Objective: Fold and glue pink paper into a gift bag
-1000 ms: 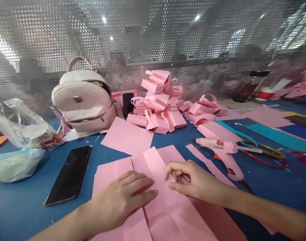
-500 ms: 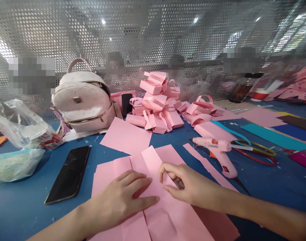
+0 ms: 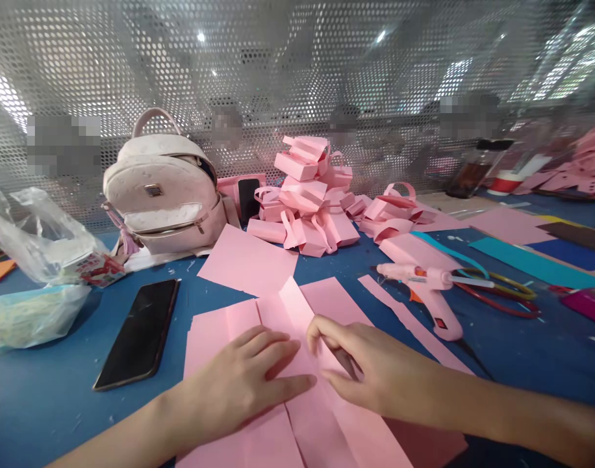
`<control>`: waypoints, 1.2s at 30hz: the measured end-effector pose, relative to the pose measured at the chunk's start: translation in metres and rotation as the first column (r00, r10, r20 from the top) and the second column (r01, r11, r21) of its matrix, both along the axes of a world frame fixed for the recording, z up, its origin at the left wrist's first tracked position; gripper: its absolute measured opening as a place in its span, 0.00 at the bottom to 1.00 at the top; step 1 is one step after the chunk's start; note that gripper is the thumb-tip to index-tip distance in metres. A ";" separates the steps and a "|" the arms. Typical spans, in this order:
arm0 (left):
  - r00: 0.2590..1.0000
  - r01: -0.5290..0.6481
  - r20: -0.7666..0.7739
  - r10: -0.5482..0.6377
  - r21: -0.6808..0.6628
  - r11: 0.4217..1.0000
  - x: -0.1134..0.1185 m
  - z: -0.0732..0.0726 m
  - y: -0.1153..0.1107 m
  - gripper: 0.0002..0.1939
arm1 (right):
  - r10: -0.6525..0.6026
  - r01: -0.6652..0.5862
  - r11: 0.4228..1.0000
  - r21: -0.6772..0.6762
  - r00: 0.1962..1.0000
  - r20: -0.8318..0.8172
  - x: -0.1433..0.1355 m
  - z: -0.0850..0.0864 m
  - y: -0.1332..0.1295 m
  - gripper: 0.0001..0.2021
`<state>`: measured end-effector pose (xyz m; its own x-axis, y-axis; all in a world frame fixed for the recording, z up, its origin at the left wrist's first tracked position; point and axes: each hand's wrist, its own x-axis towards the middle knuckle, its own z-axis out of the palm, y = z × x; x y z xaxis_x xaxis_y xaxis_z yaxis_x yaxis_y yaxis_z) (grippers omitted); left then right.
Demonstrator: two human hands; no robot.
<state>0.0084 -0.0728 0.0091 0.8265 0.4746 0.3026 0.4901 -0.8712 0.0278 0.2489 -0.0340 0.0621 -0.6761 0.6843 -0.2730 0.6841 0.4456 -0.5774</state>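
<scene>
Folded pink paper lies on further pink sheets at the front middle, a raised fold running along it. My left hand rests on its left side, palm down with fingers spread. On the right, my right hand is curled at the raised fold, the paper's edge between thumb and fingers. A pink glue gun lies on its side beyond my right forearm, near a torn pink strip. One more pink sheet lies beyond the stack.
A black phone and a plastic bag lie left. Behind stand a pale backpack and a pile of folded pink paper boxes. Coloured sheets and a dark-lidded bottle are on the right.
The view has shifted slightly. My left hand has slid a little to the right over the paper, and the raised fold stands slightly more upright. My right hand keeps its curled pose.
</scene>
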 end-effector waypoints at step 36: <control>0.906 -0.173 0.299 0.300 -0.384 0.907 -0.012 -0.009 0.002 0.41 | -0.044 0.020 0.981 -0.191 0.992 -0.120 0.004 -0.019 0.012 0.21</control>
